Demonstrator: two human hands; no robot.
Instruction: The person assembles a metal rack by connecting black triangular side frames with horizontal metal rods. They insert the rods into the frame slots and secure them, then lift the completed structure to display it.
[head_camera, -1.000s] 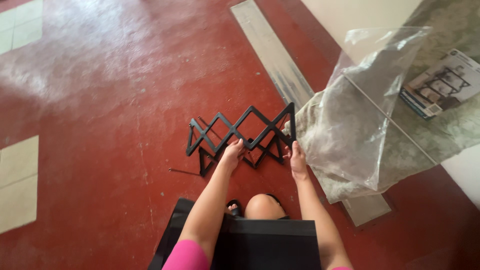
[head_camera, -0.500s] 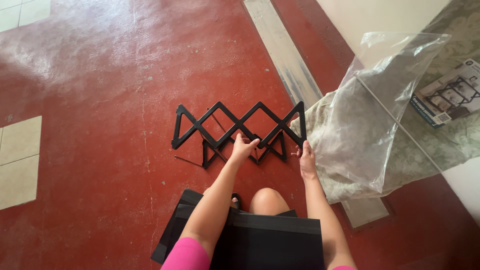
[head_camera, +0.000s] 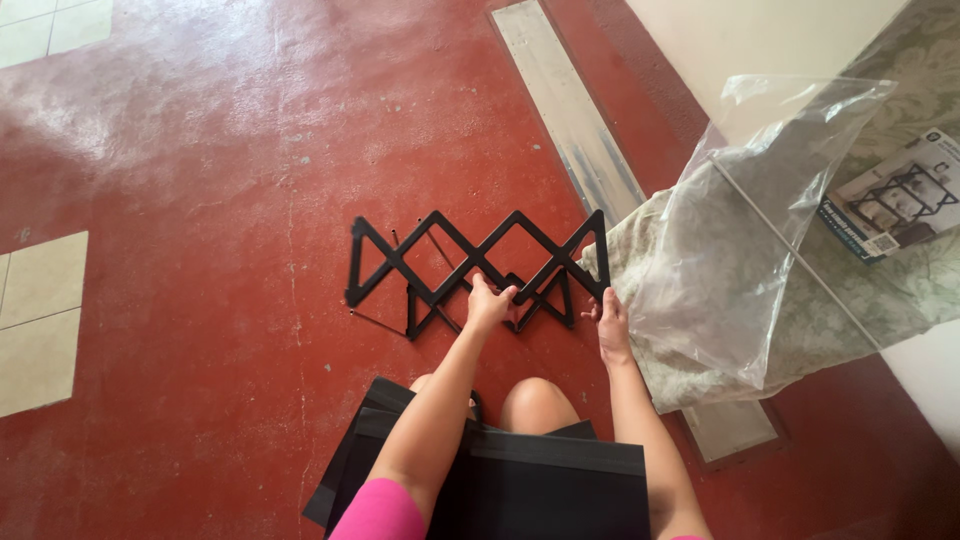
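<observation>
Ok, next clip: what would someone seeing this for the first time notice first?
First, the black zigzag lattice frame, spread flat on the red floor at the centre, just ahead of the person's knees. The left hand grips its lower middle and the right hand is at its right end. To the right, a clear plastic bag lies over a pale patterned cloth, with a printed box at the far right edge.

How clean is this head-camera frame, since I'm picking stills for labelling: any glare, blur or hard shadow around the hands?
Head view: sharp overall, with no motion blur on the left hand or right hand; the black folding rack reads crisply against the red floor; soft, even daylight, only faint shadows; a pale sheen on the floor at upper left; bright highlights on the clear plastic bag.
</observation>
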